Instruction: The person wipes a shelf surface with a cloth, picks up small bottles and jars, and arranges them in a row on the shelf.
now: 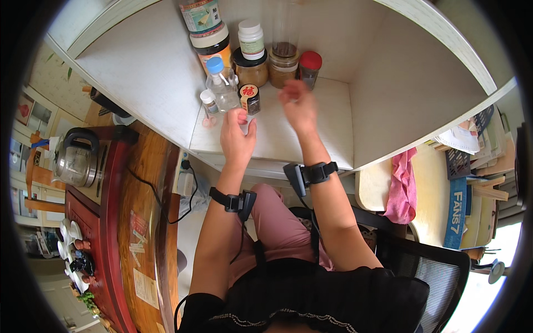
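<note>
Both my hands are raised inside a white cabinet compartment [333, 120]. My left hand [238, 139] is just in front of a small dark jar with a labelled lid [250, 100] and a clear plastic bottle with a blue cap [223, 89]. Its fingers curl inward with the thumb apart, and nothing shows in it. My right hand [300, 107] is blurred, its fingers bent, in front of a glass jar of brown contents [283, 71] and a red-lidded jar [309, 70]. Whether it touches or holds anything is unclear. Pink-handled scissors [209, 120] lie left of my left hand.
Behind are a white bottle [252, 41] on a black-lidded jar [251, 71], a tall clear container [285, 31], and stacked jars [212, 45]. A small white-capped bottle [209, 102] stands left. Outside are a wooden table [143, 245], a glass kettle [77, 158] and a pink cloth [402, 187].
</note>
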Demonstrator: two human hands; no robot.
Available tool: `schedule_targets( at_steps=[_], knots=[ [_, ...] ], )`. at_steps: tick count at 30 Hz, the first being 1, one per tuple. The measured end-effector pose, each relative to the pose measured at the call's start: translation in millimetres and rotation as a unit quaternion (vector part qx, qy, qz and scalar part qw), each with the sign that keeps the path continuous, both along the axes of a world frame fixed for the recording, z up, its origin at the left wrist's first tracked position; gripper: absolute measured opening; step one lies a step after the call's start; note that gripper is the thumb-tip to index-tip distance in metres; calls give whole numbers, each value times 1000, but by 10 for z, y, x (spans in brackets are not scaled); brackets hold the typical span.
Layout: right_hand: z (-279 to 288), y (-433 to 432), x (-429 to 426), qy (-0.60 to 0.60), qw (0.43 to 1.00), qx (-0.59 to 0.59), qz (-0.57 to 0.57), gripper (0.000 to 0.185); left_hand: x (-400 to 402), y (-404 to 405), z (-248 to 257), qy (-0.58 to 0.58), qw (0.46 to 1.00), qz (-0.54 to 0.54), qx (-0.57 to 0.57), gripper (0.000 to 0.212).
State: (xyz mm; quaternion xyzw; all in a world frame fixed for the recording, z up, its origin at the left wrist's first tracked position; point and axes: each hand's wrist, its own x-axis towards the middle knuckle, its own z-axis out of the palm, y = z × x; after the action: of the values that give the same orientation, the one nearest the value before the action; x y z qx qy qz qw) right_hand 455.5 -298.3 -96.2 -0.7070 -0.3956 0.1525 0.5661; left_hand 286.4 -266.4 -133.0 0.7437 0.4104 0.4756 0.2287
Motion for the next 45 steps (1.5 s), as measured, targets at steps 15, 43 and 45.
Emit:
schedule_targets(
  at_steps=[15, 43, 45],
  knots=[
    [103, 129, 633, -107, 985, -88, -101, 68, 208, -170, -33, 23, 998, -59, -7, 44],
    [347, 79, 192, -51, 997, 39, -46, 81, 33, -186, 75, -14, 997, 16, 79, 84],
    [298, 347, 277, -142, 981, 57, -121, 86, 31, -218, 177, -20, 995, 12, 99, 89]
  ],
)
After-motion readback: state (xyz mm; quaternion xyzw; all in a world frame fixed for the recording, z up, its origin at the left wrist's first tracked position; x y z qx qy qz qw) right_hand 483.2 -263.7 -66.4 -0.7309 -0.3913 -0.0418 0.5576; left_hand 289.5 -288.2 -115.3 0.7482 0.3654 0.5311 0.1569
